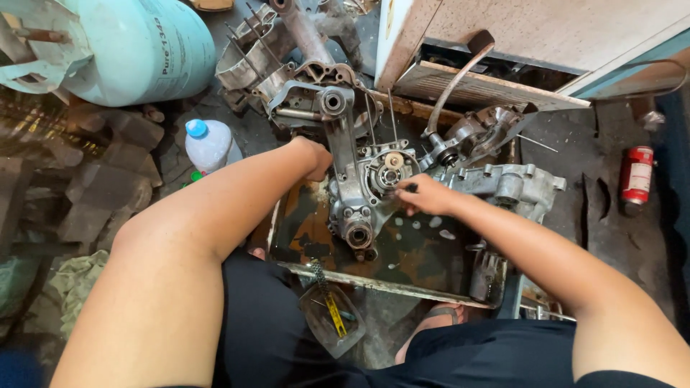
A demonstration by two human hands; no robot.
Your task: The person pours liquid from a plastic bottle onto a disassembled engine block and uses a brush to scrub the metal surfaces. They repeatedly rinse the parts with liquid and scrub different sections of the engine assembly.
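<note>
Clear pouch point(332, 320) nearest; left hand point(314, 156) grip on engine casing point(352, 188), right hand point(424, 195) pinching dark tool point(410, 187).

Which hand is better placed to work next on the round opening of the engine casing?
Probably the right hand: its fingertips pinch a small dark tool right beside the opening of the engine casing. The left hand only braces the casing's upper arm.

Floor point(575, 154) was dark, grimy concrete. Pale gas cylinder point(136, 47) lay top left, grey bricks point(108, 172) below it. Worn cabinet point(532, 36) stood top right. Red can point(636, 176) lay right.
</note>
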